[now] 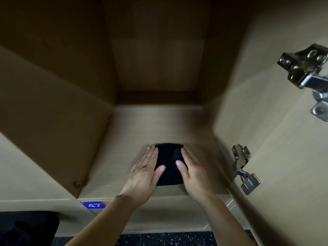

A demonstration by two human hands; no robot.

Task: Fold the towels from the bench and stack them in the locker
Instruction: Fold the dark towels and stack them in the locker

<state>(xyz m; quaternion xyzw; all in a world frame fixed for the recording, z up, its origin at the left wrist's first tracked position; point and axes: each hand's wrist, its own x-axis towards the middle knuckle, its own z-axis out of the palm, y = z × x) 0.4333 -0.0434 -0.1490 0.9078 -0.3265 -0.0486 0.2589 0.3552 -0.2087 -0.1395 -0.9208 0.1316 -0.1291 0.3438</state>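
A folded black towel (pixel 168 160) lies on the floor of an open wooden locker (pixel 159 119), near its front edge. My left hand (pixel 144 172) lies flat along the towel's left side, fingers straight, thumb on the cloth. My right hand (pixel 190 170) rests the same way on the towel's right side, thumb on top. Both hands press the towel between them and on the shelf. The towel's sides are partly hidden under my palms.
The locker door stands open at the right, with two metal hinges (pixel 244 168) (pixel 308 71) on it. A blue tag numbered 47 (pixel 93 205) sits below the locker's front edge. A dark object (pixel 26 228) lies at the lower left above a speckled floor (pixel 159 239).
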